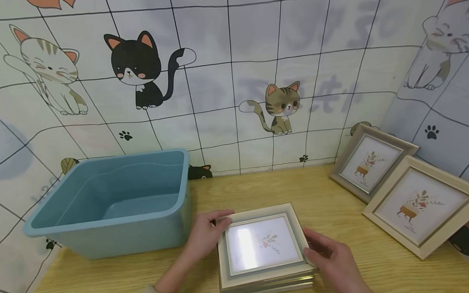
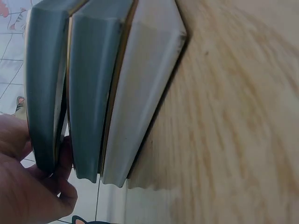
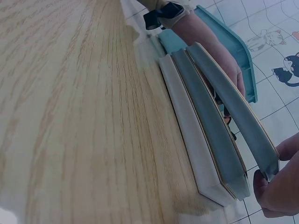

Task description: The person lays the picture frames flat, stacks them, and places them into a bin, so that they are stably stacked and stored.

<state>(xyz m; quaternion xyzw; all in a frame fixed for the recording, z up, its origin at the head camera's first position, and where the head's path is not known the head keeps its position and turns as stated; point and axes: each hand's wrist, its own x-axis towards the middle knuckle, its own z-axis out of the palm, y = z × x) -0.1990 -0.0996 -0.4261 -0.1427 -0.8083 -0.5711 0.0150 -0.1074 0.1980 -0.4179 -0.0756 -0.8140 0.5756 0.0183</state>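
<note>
We see a wood-grain worktop [image 1: 267,187], cat-print wall covering [image 1: 213,82] behind, faint lettering [image 1: 327,98] perhaps showing through, left hand [image 1: 205,234] and right hand [image 1: 334,258] pinching the top picture frame [image 1: 261,244], a gap parting it from stacked frames [image 1: 274,288] below, blue tub [image 1: 137,236] leftward.

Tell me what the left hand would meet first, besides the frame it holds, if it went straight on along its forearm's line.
Beyond the top picture frame, the left hand would probably pass over the tabletop and meet the cat-patterned wall first, though the depth there is hard to judge.
</note>
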